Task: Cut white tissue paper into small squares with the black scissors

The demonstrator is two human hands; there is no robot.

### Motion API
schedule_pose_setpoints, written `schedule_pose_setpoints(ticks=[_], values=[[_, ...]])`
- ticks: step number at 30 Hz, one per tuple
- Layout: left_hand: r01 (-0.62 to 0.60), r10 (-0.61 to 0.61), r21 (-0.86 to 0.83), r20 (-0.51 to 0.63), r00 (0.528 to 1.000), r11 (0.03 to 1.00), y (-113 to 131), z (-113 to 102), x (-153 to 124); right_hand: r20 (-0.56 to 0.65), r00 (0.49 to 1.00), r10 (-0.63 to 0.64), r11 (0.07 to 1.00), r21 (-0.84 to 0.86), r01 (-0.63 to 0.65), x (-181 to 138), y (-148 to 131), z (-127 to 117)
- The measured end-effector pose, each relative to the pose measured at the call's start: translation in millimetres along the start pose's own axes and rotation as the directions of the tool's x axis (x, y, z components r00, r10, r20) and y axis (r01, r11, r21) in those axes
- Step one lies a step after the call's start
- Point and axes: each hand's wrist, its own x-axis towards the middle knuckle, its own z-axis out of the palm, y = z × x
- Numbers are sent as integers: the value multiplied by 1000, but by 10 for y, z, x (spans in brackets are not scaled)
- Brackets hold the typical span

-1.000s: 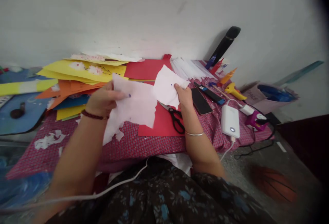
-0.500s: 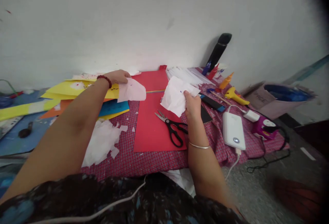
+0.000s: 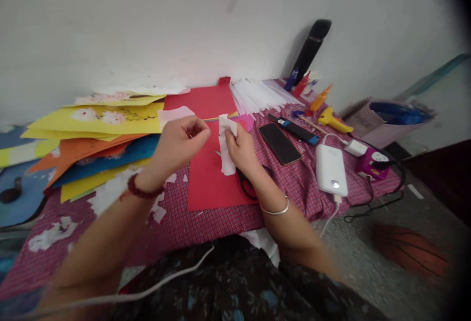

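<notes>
The person wears a dark garment (image 3: 221,286) with blue flowers, a dark-red left bracelet (image 3: 142,189) and a silver right bangle (image 3: 275,212).

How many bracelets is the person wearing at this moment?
2: a dark red bracelet at the wrist of the left hand, and a silver bangle above the right hand, which holds white paper. I see no others.

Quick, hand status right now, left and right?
Left hand: fingers curled, no held object visible; can't tell if fingertips meet.
Right hand: closed, holding a white paper piece.
</notes>
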Motion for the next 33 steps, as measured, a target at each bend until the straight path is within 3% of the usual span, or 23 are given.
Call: schedule_pose_setpoints(ticks=[2, 5, 12, 18, 26, 33], values=[[35, -41, -118, -45, 998, 992, 18, 103, -292, 133, 991, -29, 997, -72, 38, -112, -97, 64], [111, -130, -233, -67, 989, 966, -69, 189, -494, 282, 959, -32, 981, -176, 84, -233, -154, 138], [120, -167, -357, -103, 981, 926, -278, 220, -565, 381, 923, -50, 956, -249, 155, -319, -117, 237], [157, -192, -343, -71, 979, 926, -389, 213, -602, 534, 844, 40, 837, -479, 264, -320, -256, 224], [192, -234, -427, -48, 971, 884, -488, 225, -623, 580, 813, -49, 923, -284, 259, -332, -142, 251], [164, -208, -464, -46, 977, 871, -540, 216, -685, 605, 793, -72, 930, -247, 272, -373, -157, 273]])
